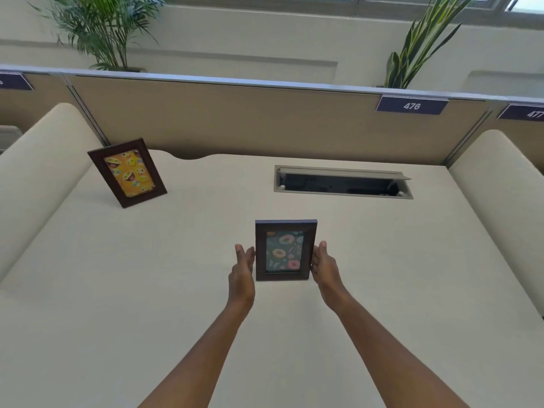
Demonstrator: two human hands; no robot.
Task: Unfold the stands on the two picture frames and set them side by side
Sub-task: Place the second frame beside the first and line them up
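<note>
A dark wooden frame with a donut picture (285, 251) stands upright at the middle of the desk, facing me. My left hand (243, 270) presses against its left edge and my right hand (323, 267) against its right edge, fingers extended, so the frame is held between them. Its stand is hidden behind it. A second dark frame with a yellow emoji picture (128, 172) stands tilted back at the far left of the desk, well apart from the donut frame. Its stand is hidden too.
The cream desk (117, 290) has an open cable hatch (343, 182) at the back right. A tan partition (265, 119) with a label reading 476 closes the far side. Rounded cream dividers (35, 178) flank the desk, and plants stand behind the partition.
</note>
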